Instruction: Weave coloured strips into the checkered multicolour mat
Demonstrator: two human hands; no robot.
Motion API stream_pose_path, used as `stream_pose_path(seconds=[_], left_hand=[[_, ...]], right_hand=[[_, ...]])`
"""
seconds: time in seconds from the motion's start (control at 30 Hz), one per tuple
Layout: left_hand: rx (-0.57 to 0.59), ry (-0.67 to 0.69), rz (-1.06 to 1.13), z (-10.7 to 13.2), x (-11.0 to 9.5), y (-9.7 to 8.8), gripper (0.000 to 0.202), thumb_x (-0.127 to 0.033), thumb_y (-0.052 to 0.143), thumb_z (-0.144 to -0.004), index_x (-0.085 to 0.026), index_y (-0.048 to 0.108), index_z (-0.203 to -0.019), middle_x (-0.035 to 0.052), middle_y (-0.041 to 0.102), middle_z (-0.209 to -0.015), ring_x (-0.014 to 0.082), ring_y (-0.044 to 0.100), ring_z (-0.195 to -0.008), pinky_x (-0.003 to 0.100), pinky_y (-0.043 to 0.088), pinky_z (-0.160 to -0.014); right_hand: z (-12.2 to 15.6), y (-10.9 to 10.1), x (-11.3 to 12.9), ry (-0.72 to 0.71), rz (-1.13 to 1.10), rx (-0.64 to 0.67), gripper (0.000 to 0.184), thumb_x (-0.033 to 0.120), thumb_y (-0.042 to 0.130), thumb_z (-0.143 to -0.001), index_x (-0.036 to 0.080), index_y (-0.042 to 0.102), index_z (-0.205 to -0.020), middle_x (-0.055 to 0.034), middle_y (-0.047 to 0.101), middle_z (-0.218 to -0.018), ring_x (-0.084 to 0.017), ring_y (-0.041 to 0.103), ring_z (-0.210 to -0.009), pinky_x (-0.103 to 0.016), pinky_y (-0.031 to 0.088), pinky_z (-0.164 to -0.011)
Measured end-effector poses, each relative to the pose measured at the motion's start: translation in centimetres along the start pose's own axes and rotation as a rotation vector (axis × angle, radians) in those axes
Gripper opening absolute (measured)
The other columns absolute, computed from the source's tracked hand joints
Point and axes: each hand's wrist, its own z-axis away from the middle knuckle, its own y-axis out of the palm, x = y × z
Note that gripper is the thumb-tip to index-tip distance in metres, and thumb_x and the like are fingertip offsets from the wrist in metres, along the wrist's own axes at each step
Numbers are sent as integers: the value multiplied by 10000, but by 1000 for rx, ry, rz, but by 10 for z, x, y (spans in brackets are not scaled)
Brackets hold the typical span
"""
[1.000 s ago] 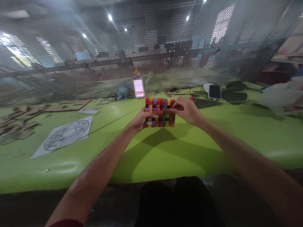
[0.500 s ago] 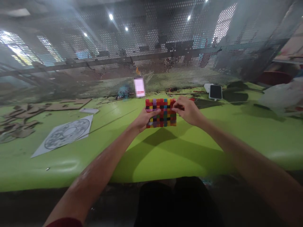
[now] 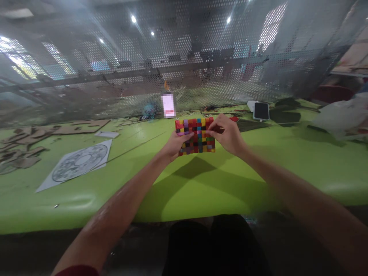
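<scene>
A flat woven panel of many-coloured squares (image 3: pixel 197 134) stands upright on the green table (image 3: pixel 201 184), straight ahead of me. My left hand (image 3: pixel 174 145) grips its lower left side, thumb across the front. At the panel's upper right corner my right hand (image 3: pixel 228 133) is closed in a pinch on a red strip end that sticks out there. Both forearms reach out over the table's near edge.
A printed sheet with a round pattern (image 3: pixel 77 163) lies at left, with brown cardboard cut-outs (image 3: pixel 25 149) beyond it. A phone (image 3: pixel 261 110) and dark flat pieces (image 3: pixel 284 115) lie at back right. A perforated metal screen (image 3: pixel 184 69) runs along the table's far edge.
The panel has tilted slightly, its left side lifting a little. My right hand has shifted a touch up and left along the top right corner. My left hand keeps its grip.
</scene>
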Motion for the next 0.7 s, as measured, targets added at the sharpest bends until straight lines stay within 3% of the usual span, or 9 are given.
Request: stream_pose_path(seconds=[0.2,0.33,0.53,0.7], left_hand=[[-53,58,4,-1,1,5,420,-332,901,-704,-181,758,-1069,117,804,-1055,322,756,-1046,564,615,-949],[-107,26,5,-3,1,6,392,-294,868,-731,-181,748,-1087,113,804,-1021,313,768,-1000,546,642,-895],[-64,-17,-9,1,-1,6,404,-319,908,-677,-192,759,-1030,105,809,-1037,293,774,-942,503,667,-821],[-44,2,18,3,2,10,421,-341,927,-654,-171,772,-1006,115,812,-981,315,769,-989,531,640,-900]], right_hand=[[3,7,-6,-17,77,-65,155,359,721,-921,238,710,-825,-66,596,-918,-232,568,-856,-399,510,-788],[0,3,-12,-43,33,-7,119,309,672,-939,231,742,-881,-89,662,-976,-253,625,-914,-432,532,-838],[-2,-1,-14,-74,79,16,119,270,670,-923,255,727,-820,-80,714,-939,-276,651,-933,-473,519,-903],[3,6,-9,-96,122,-1,109,240,620,-939,246,690,-855,-80,701,-942,-260,639,-897,-439,512,-868]])
